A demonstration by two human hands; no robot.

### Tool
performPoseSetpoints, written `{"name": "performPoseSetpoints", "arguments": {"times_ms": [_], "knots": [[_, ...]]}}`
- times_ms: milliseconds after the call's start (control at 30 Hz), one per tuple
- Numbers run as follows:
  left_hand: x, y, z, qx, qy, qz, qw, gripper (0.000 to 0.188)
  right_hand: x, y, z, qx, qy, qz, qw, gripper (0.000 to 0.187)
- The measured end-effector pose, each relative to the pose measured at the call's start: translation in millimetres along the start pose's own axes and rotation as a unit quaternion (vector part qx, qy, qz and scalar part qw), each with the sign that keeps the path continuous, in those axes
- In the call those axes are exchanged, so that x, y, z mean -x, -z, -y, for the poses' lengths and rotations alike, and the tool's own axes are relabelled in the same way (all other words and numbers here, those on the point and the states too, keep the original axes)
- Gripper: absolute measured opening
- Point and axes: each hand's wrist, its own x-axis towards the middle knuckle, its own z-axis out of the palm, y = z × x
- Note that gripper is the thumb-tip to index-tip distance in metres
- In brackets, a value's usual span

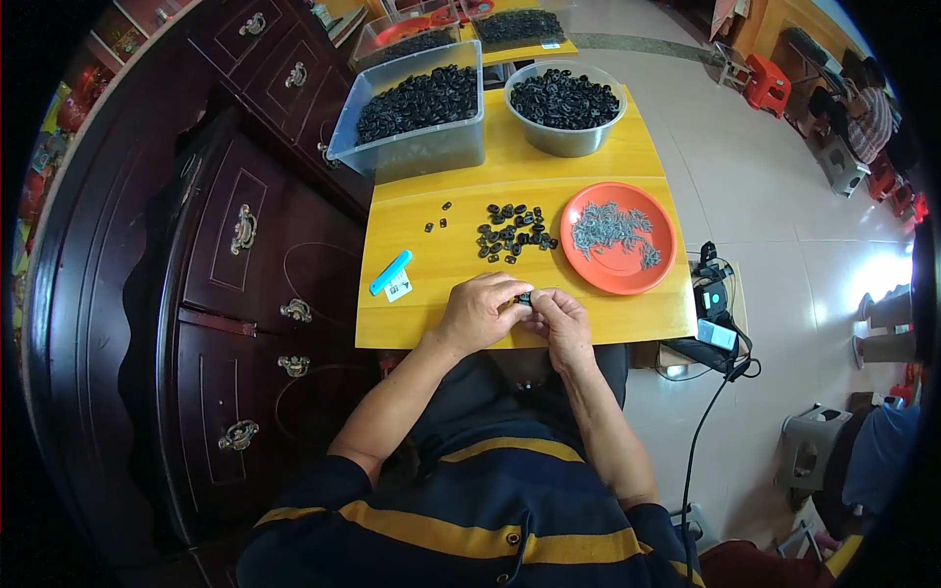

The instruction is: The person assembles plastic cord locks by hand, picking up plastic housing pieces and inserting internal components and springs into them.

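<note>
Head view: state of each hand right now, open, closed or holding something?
Left hand: closed, holding a small black piece at its fingertips.
Right hand: closed, fingertips at the same piece; anything else pinched there can't be told.

Left hand point(482, 312): fingers bent, thumb and forefinger pinched
Right hand point(563, 327): fingers curled, close beside the left
Forearms point(400, 392): bare, slanting inward

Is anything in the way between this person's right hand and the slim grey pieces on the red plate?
Nothing visible blocks it: from the right hand to the slim grey pieces, only yellow tabletop and the near rim of the red plate intervene.
</note>
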Motion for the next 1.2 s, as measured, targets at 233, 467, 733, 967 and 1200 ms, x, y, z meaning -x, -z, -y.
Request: {"name": "performPoseSetpoints", "arguments": {"times_ms": [233,467,733,967,1200], "knots": [[0,-4,6,-0.016,-0.026,-0.017,0.999,0.024,0,1,-1,0.026,0.003,-0.004,1.0,0.014],[0,-3,2,0.05,0.042,-0.006,0.998,0.022,-3,0,0,0.007,0.004,-0.012,1.0,0.014],[2,-2,1,0.025,0.011,-0.017,0.999,0.022,-2,3,-6,0.022,0.003,-0.021,1.0,0.013],[6,14,10,0.087,0.067,0.052,0.993,0.019,0,0,-9,0.111,0.032,0.029,0.993,0.017],[-34,74,87,-0.04,0.129,0.182,0.974,0.008,6,-3,-9,0.235,0.099,0.046,0.966,0.019]]}}
